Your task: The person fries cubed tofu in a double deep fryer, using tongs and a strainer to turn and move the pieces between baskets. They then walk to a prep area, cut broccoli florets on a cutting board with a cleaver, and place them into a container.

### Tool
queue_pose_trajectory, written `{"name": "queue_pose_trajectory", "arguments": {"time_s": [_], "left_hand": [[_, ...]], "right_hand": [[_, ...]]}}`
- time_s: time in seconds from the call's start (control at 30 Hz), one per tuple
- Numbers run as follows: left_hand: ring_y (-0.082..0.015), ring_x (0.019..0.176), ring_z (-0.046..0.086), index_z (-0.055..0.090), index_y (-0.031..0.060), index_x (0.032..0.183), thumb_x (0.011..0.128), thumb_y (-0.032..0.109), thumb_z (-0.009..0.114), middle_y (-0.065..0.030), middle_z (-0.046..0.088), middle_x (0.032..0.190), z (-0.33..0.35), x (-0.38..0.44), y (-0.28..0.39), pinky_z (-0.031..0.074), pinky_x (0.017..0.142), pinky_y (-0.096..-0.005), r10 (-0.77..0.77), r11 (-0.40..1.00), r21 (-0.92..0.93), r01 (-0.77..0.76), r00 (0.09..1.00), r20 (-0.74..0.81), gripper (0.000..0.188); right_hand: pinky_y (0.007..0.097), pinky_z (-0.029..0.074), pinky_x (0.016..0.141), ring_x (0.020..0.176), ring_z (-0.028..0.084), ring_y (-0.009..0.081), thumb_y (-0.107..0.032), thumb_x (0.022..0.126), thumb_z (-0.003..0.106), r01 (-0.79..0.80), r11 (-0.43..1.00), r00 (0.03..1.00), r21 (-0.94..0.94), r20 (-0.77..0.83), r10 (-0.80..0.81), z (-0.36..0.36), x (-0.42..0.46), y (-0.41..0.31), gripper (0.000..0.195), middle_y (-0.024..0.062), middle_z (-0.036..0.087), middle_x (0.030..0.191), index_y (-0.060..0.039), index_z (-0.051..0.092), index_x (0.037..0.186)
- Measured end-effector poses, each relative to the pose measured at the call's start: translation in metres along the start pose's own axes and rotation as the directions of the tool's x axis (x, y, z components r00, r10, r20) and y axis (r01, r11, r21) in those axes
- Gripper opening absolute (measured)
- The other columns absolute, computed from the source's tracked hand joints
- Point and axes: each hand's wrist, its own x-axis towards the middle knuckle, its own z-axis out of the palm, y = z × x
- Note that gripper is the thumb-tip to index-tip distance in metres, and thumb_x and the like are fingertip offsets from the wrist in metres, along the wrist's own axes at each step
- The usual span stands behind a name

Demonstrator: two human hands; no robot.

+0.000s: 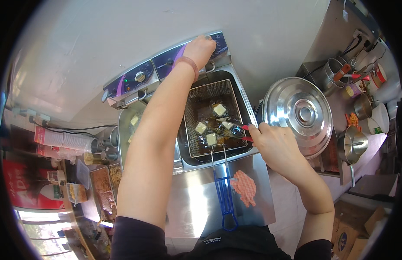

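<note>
My left hand [201,50] is closed over the right control panel [171,61] of a twin deep fryer, gripping a knob that the fingers mostly hide. Red-handled metal tongs [246,127] are in my right hand [269,143], their prongs reaching into the wire fry basket [187,130]. Several pale cubes, possibly tofu [211,139], float in bubbling dark oil inside that basket. One cube [227,124] lies right by the tong tips; whether it is gripped I cannot tell. The basket's blue handle [225,198] points towards me.
More pale cubes [134,120] lie in the left fryer well, partly behind my left arm. A crumpled pink cloth [245,188] rests on the steel front. To the right stands a large lidded metal pot [298,113]. Food trays [103,191] and stacked cups [66,139] occupy the left.
</note>
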Motion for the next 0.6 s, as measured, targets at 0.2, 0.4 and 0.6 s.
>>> {"name": "queue_pose_trajectory", "arguments": {"time_s": [0.2, 0.4, 0.6], "left_hand": [[-0.0315, 0.106, 0.062, 0.068, 0.0065, 0.097, 0.086, 0.008, 0.060, -0.0111, 0.067, 0.105, 0.002, 0.007, -0.005, 0.053, 0.087, -0.0418, 0.060, 0.997, -0.046, -0.060, 0.998, 0.004, 0.014], [-0.0328, 0.101, 0.066, 0.067, 0.0080, 0.116, 0.090, 0.015, 0.066, -0.0120, 0.069, 0.112, -0.062, -0.027, -0.047, 0.052, 0.087, -0.0405, -0.059, 0.989, -0.146, 0.024, 0.968, -0.243, 0.027], [-0.0157, 0.106, 0.065, 0.064, -0.0037, 0.120, 0.093, 0.006, 0.068, -0.0135, 0.069, 0.117, -0.234, -0.188, 0.005, 0.050, 0.094, -0.0278, -0.376, 0.845, -0.511, 0.157, 0.854, -0.360, 0.029]], "right_hand": [[0.0349, 0.047, 0.054, 0.065, 0.065, 0.0230, -0.015, 0.082, 0.070, -0.013, 1.000, 0.999, 0.009, 0.041, 0.012, -0.007, -0.001, 0.003, 0.032, 0.0066, 0.060, 0.078, -0.0012, 0.063, 0.111], [0.0390, 0.049, 0.058, 0.070, 0.066, 0.0265, -0.017, 0.084, 0.068, -0.004, 0.998, 1.000, -0.058, 0.007, 0.005, -0.011, -0.002, 0.004, 0.031, 0.0084, 0.062, 0.081, -0.0038, 0.064, 0.112], [0.0406, 0.053, 0.065, 0.078, 0.067, 0.0321, -0.002, 0.081, 0.056, -0.001, 0.990, 0.996, -0.140, 0.093, 0.014, -0.038, -0.011, -0.008, 0.022, 0.0145, 0.064, 0.088, -0.0012, 0.059, 0.102]]}}
